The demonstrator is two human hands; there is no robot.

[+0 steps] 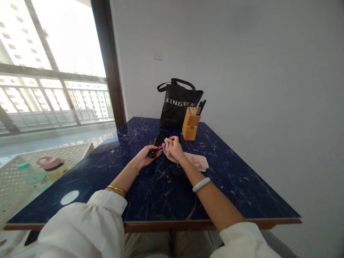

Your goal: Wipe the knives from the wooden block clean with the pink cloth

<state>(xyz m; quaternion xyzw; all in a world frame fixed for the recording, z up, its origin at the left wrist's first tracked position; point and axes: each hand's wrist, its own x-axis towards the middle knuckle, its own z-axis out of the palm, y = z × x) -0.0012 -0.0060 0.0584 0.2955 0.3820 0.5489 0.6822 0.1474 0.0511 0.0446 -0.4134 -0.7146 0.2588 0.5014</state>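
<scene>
"What's in your hands?"

"Your left hand (148, 156) is curled around a narrow black object (159, 140), with one end showing past your fingers. It's too small in view to say exactly what it is. Your right hand (173, 148) is closed, pinching a gathered white cloth (198, 160) with pink print, right beside that object."

"And around them?"

"Both hands are over a dark blue, marble-veined surface (215, 182), and the cloth trails off to the right across it. Just beyond your hands stands a wooden knife block (191, 123) holding black handles (201, 107). Behind it, a black tote bag (176, 105) lettered XINGWEN leans near the wall. Off the surface to the left sits a pink-capped bottle (51, 168), with a large window (53, 53) farther out."
</scene>
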